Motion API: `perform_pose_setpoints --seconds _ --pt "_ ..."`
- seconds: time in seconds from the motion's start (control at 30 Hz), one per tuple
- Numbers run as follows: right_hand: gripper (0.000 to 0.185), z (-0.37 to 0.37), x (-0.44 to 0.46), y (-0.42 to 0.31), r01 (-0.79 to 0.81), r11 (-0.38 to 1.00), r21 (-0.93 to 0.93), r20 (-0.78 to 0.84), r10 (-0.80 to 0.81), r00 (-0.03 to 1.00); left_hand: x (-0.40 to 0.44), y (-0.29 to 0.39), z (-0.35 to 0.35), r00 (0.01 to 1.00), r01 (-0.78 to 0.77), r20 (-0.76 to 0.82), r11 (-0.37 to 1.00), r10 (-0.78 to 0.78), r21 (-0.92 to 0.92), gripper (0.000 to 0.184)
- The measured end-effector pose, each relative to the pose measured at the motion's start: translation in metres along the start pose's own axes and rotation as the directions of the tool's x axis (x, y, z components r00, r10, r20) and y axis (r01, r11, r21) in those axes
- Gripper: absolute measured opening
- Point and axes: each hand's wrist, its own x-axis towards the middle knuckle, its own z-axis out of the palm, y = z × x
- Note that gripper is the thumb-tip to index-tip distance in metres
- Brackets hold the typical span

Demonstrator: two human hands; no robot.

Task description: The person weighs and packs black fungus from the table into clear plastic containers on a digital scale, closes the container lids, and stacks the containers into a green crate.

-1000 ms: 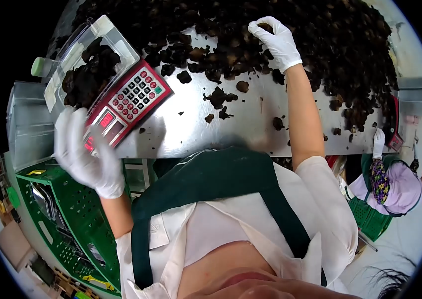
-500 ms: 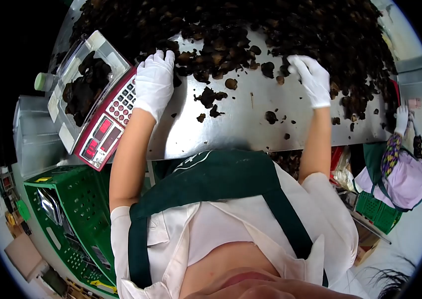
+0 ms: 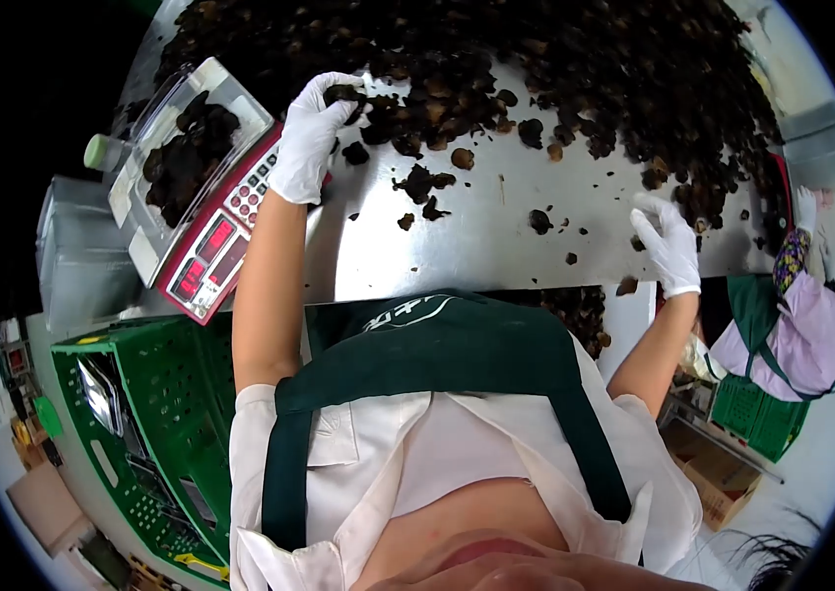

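My left hand (image 3: 307,143), in a white glove, pinches a dark fungus-like piece (image 3: 341,96) at the near edge of the large dark pile (image 3: 417,49). Just left of it is a red scale (image 3: 202,266) with lit digits and a clear tray (image 3: 240,98) holding several dark pieces (image 3: 191,158). My right hand (image 3: 668,246), also gloved, is over the table's near edge on the right with its fingers apart and nothing visible in them. A brown piece (image 3: 626,286) lies low to its left.
The metal table (image 3: 476,241) carries scattered small pieces. Green crates (image 3: 156,424) stand below at the left, beside a clear bin (image 3: 87,246). At the right, a co-worker (image 3: 792,340) in a green apron is near another green crate (image 3: 757,414) and a cardboard box (image 3: 718,478).
My left hand went from over the scale to the pile and now pinches a piece. My right hand has come back from the pile toward the near edge and opened.
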Motion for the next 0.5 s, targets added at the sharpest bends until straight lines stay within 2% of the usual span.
perform_pose_setpoints --seconds 0.07,0.13,0.17,0.2,0.23,0.3,0.33,0.37,0.4,0.43,0.47,0.5 --pt "0.039 0.023 0.017 -0.041 0.120 0.993 -0.001 0.013 -0.120 0.993 -0.019 0.008 -0.003 1.000 0.022 0.023 0.993 -0.020 -0.120 0.020" --pt "0.043 0.061 0.047 -0.066 0.411 0.910 -0.054 0.031 -0.410 0.912 -0.041 0.021 -0.003 0.998 0.054 -0.019 0.990 -0.057 -0.128 0.019" --pt "0.048 0.076 0.054 -0.093 0.493 0.865 -0.089 0.071 -0.489 0.870 -0.048 0.019 -0.010 0.999 0.039 -0.033 0.999 -0.040 -0.035 0.020" --pt "0.054 0.090 0.064 -0.115 0.553 0.826 -0.108 0.121 -0.541 0.832 -0.058 0.020 -0.012 0.992 0.101 -0.076 0.993 -0.105 -0.052 0.020" --pt "0.062 0.106 0.076 -0.134 0.617 0.784 -0.067 0.139 -0.605 0.784 -0.065 0.014 -0.018 0.991 0.096 -0.080 0.991 -0.104 -0.098 0.019" --pt "0.073 0.141 0.105 -0.167 0.707 0.685 -0.178 0.150 -0.691 0.707 -0.081 0.008 -0.021 0.989 0.103 -0.086 0.980 -0.119 -0.169 0.017" --pt "0.077 0.154 0.117 -0.183 0.725 0.660 -0.198 0.180 -0.703 0.689 -0.088 0.010 -0.016 0.969 0.177 -0.150 0.974 -0.198 -0.139 0.015" --pt "0.081 0.166 0.124 -0.201 0.732 0.650 -0.203 0.229 -0.695 0.681 -0.094 0.007 -0.012 0.971 0.165 -0.139 0.969 -0.192 -0.181 0.015" --pt "0.082 0.180 0.131 -0.214 0.773 0.614 -0.161 0.288 -0.719 0.632 -0.100 0.001 -0.006 0.974 0.153 -0.130 0.962 -0.185 -0.225 0.015" --pt "0.083 0.191 0.129 -0.223 0.781 0.603 -0.161 0.367 -0.698 0.615 -0.106 -0.006 0.001 0.971 0.160 -0.105 0.905 -0.217 -0.395 0.017" --pt "0.083 0.199 0.126 -0.233 0.790 0.592 -0.160 0.444 -0.672 0.593 -0.106 -0.014 -0.004 0.969 0.214 -0.082 0.956 -0.235 -0.201 0.019" --pt "0.083 0.203 0.124 -0.240 0.823 0.544 -0.164 0.527 -0.657 0.539 -0.108 -0.026 -0.005 0.976 0.207 -0.031 0.955 -0.218 -0.211 0.020"
